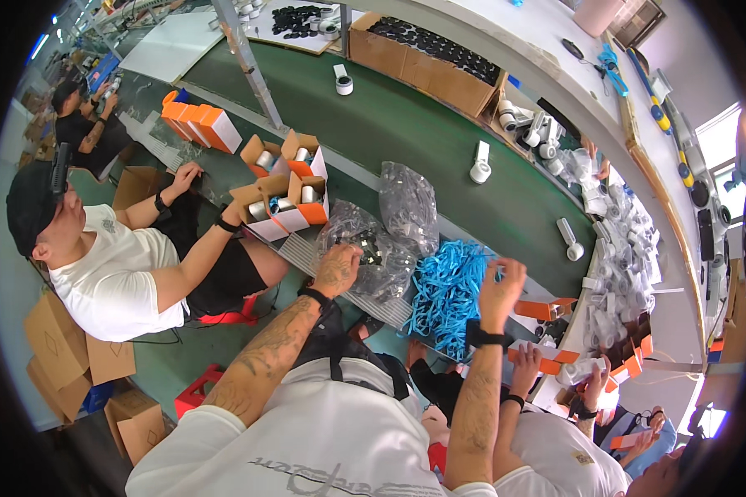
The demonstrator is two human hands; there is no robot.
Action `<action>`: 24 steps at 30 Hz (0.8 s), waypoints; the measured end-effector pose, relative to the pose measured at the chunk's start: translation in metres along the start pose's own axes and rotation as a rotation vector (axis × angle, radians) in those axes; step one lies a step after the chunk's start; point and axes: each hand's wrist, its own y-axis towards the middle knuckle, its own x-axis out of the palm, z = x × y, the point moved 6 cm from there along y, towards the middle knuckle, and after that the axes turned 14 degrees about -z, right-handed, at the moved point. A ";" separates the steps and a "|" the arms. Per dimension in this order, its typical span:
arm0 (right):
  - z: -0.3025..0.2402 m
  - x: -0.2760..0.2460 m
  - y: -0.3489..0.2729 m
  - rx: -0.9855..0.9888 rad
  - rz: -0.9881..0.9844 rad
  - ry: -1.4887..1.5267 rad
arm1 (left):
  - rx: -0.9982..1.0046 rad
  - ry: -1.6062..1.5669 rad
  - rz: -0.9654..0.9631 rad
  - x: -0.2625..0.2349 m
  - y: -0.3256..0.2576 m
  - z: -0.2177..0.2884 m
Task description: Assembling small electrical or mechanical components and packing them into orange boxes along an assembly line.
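Note:
My left hand (338,269) is at the edge of a clear plastic bag (352,222) with small dark and shiny parts in it. Its fingers are curled together, and what they pinch, if anything, is too small to make out. Over the right side of a heap of blue straps (447,286) I hold up my right hand (503,290), fingers bent inward; whatever they grip cannot be told. A second clear bag (408,207) of small parts leans behind the first. Open orange-and-white boxes (286,207) with white cylindrical devices stand left of the bags.
A green conveyor belt (439,157) runs beyond the bench, carrying separate white handheld devices (480,163). Bagged white devices (617,273) pile up at the right. A seated co-worker (116,257) is at my left; another co-worker (555,451) at my right handles an orange-and-white box. Cardboard cartons (74,348) lie at left.

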 end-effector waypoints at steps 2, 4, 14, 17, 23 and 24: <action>-0.020 -0.045 0.009 0.081 0.003 0.205 | 0.026 0.058 -0.016 0.018 0.008 -0.016; -0.049 -0.091 0.013 0.087 0.072 0.344 | 0.062 0.215 -0.088 0.037 0.014 -0.026; -0.100 -0.215 0.017 -0.166 0.228 1.088 | -0.122 -0.086 -0.152 -0.004 0.025 -0.011; -0.125 -0.250 0.029 -0.255 0.278 1.104 | -0.124 -0.326 0.052 -0.035 0.013 -0.009; -0.168 -0.328 0.034 -0.459 0.152 1.097 | -0.284 -1.066 -0.002 -0.079 0.000 0.044; -0.170 -0.340 0.029 -0.505 0.235 1.079 | -0.264 -1.205 -0.023 -0.084 0.000 0.064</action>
